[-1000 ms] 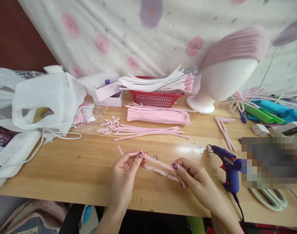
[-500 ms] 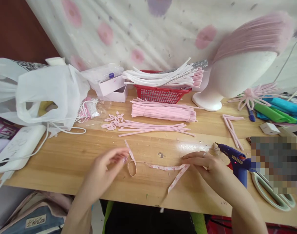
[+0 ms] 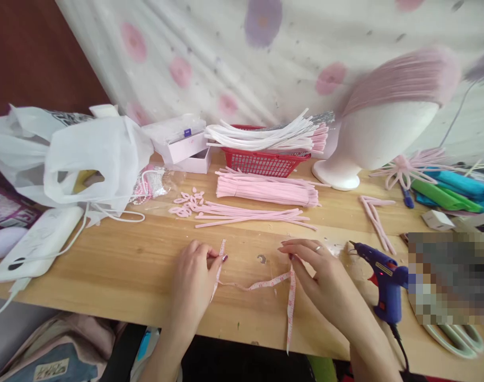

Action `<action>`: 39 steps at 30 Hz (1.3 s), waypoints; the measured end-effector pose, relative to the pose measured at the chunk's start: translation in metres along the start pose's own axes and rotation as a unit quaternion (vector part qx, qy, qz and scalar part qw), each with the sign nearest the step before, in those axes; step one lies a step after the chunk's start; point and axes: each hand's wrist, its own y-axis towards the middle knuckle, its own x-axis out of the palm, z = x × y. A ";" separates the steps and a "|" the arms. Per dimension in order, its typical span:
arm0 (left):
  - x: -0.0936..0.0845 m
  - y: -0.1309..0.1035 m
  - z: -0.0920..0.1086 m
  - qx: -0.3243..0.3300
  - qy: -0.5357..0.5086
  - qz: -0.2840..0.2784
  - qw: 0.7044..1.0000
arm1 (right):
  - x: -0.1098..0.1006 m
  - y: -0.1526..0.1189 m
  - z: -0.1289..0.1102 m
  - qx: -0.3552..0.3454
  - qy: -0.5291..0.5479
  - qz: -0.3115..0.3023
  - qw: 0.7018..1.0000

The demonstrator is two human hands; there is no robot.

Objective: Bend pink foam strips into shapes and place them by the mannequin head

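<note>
Pink-and-white tape (image 3: 270, 282) on the wooden table (image 3: 126, 265)

The tape's middle runs left to right, a bit wavy. At the left, the left hand (image 3: 193, 273) pinches it, with a short end poking to the far side. At the right, the right hand (image 3: 323, 270) pinches it too, and a longer end points to the near edge. Neither hand is nearer.

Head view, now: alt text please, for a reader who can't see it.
A person's left hand and right hand pinch a tape measure over a wooden table. Beyond it are loose pink pipe cleaners, a pipe-cleaner bundle and a red basket; a blue glue gun lies at right.
</note>
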 end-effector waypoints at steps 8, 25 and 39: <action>-0.007 0.015 -0.005 0.035 -0.002 -0.085 0.996 | 0.043 0.073 -0.012 -0.116 -0.090 -0.098 0.984; -0.007 0.020 -0.010 0.009 -0.142 -0.053 0.988 | 0.011 0.123 -0.019 -0.032 -0.165 0.011 0.986; -0.003 0.019 -0.005 -0.011 -0.254 -0.011 0.967 | 0.014 0.123 -0.036 0.023 -0.164 -0.059 0.984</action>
